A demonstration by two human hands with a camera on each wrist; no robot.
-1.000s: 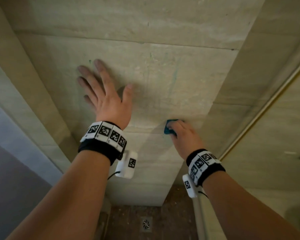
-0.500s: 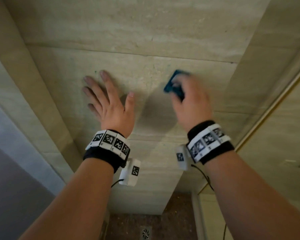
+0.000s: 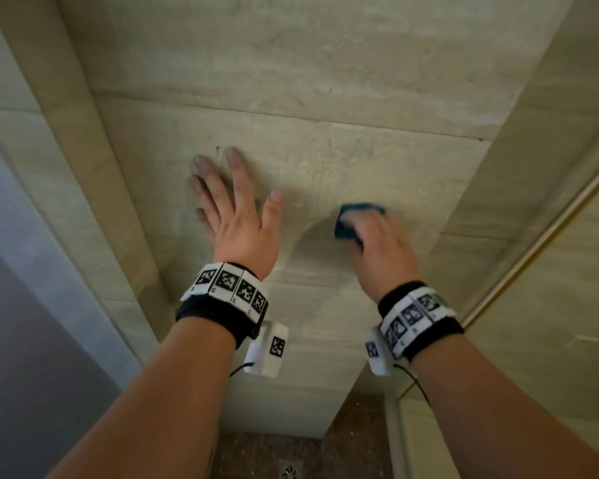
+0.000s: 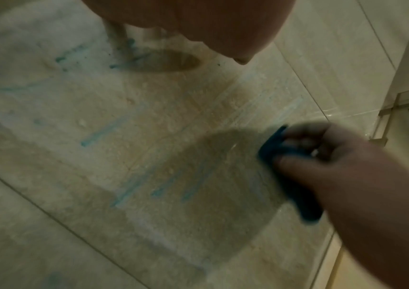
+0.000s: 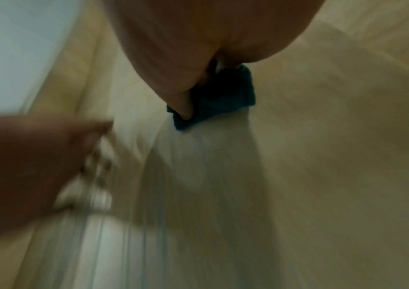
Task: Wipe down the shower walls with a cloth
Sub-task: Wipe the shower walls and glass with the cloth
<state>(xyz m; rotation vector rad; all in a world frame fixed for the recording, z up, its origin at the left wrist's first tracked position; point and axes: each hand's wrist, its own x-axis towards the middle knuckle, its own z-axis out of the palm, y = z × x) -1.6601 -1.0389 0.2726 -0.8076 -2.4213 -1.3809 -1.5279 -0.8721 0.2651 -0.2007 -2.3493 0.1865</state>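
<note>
The cloth [image 3: 351, 221], a small dark-blue wad, is pressed against the beige tiled shower wall [image 3: 325, 63] under the right hand [image 3: 381, 250], whose fingers are curled round it, in the lower right part of the wall's middle tile. The left hand [image 3: 237, 223] lies flat on the same tile just beside it, fingers straight and spread, holding nothing. Faint blue streaks [image 4: 104, 131] mark the wall between and below the hands; both wristbands [image 3: 229, 288] carry black-and-white square code markers, and no readable writing shows.
</note>
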